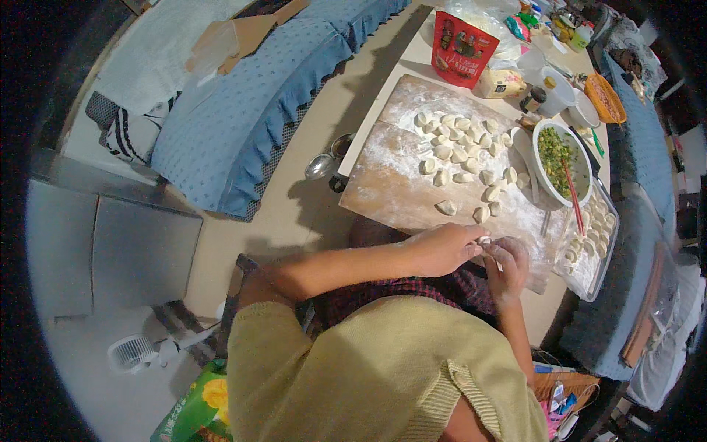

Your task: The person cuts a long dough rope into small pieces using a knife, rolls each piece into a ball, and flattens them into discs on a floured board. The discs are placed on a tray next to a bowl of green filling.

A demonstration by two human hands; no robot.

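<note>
Just above my lap, at the near edge of a floured wooden board [381, 182], my left hand [444, 248] and my right hand [508, 262] meet. Their fingertips pinch a small piece of pale dough [484, 240] between them, mostly covered by the fingers. Several small pieces of dough [458, 154] lie scattered over the board, a few close beyond my hands. At the board's right side a white bowl [584, 190] holds a chopped green filling [552, 152], with red chopsticks [572, 193] resting in it. A white spoon or scoop [525, 154] lies beside the bowl.
Right of the board, a tray [607, 259] holds rows of dumplings [599, 221]. Farther back stand a red pouch [463, 50], a dark jar [533, 99], plastic containers [558, 91] and an orange basket [605, 99]. Blue-covered seating [265, 94] flanks the table on the left.
</note>
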